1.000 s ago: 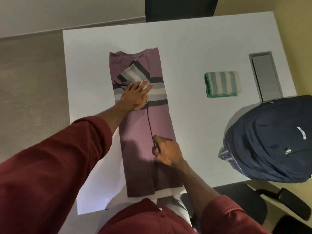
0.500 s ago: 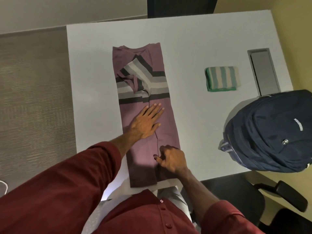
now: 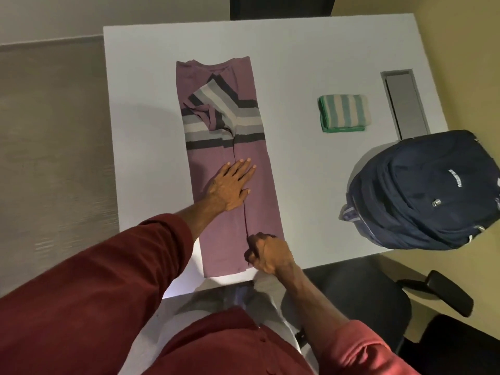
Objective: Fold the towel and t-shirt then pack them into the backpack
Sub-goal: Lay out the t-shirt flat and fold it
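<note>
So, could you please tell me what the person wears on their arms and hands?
The left sleeve and right sleeve are dark red cloth, pushed up towards the elbows, so the forearms are bare. The left hand and right hand are bare too: no gloves, watch or rings show.

An office: white desk (image 3: 297, 50) with cable hatch (image 3: 405, 104), swivel chair (image 3: 378, 293)

small white print on backpack (image 3: 422, 196), illegible

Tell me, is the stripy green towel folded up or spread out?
Folded. The towel lies as a small, neat rectangle on the table, with stacked green layers showing along its near edge.
</note>
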A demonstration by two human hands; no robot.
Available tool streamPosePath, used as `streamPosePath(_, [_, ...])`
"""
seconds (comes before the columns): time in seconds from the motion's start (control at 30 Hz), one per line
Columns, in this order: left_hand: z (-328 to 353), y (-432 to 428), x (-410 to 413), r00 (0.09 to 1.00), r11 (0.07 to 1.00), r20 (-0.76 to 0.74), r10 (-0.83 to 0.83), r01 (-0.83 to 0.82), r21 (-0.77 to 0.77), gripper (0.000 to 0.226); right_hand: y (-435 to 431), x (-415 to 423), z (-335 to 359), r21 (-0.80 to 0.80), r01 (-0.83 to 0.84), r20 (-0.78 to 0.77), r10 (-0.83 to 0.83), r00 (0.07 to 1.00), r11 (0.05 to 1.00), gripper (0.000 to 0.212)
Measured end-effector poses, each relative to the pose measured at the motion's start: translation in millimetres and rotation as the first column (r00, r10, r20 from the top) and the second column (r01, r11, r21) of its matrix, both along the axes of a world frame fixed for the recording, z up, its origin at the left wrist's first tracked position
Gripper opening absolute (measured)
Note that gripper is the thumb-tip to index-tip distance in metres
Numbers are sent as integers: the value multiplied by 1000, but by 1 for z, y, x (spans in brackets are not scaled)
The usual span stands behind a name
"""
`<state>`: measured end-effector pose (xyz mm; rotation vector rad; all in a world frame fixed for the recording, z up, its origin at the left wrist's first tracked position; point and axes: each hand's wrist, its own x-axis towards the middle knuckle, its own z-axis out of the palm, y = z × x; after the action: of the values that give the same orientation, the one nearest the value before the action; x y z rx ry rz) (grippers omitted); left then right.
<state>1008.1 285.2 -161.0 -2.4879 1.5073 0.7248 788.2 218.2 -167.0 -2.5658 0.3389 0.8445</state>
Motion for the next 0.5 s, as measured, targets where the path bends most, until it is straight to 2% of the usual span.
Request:
streamPosePath(0.07, [2,-1,-8,1000,1000,-1,21,-21,0,70,0,-10,0,64,-30,-57,34,998,997,27])
streamPosePath(0.13, [1,1,-21,999,999,-10,38,-38,-18,68,-1,-19,2,101,-43,-46,48,998,994,26])
streamPosePath(0.33, [-8,32,-82,1000,1000,-25,5,-5,-16,66,-5,-45,10,35,-6,204,-1,979,999,21])
streamPosePath(0.4, [-10,46,-105,999,999,-18,35,-35,-16,66,-10,-48,9,-65,-47,225,60,972,997,40])
streamPosePath(0.5, [-14,67,-135,998,998,-1,64,-64,10,67,-14,-53,7,-149,-108,129,128,983,983,69])
